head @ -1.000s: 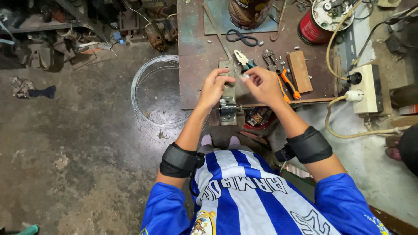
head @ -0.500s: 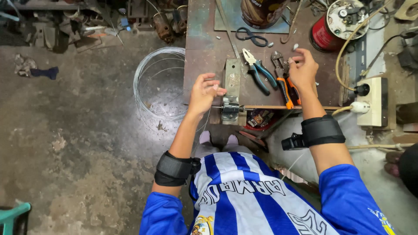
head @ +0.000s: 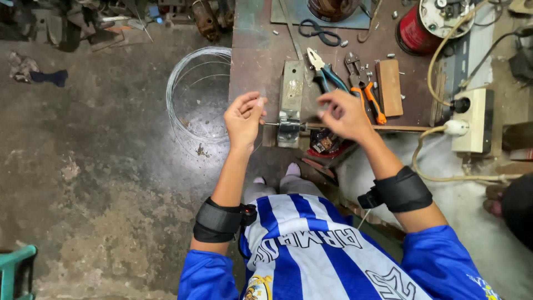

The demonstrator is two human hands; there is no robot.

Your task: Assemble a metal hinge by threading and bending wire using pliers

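Near the front edge of the rusty workbench [head: 261,61], both hands are hovering at a small metal jig [head: 291,103]. The left hand [head: 243,118] is pinching its fingertips together, seemingly on a thin wire that is too fine to see clearly; the right hand [head: 343,114] is curling half closed, and whether it is gripping anything I cannot tell, being blurred. A springy wire end could be whipping toward fingers, or snagging the wire coil [head: 197,94] lying on the floor beside the bench's left edge. Pliers [head: 327,71] and orange-handled cutters [head: 365,89] are lying just behind the jig.
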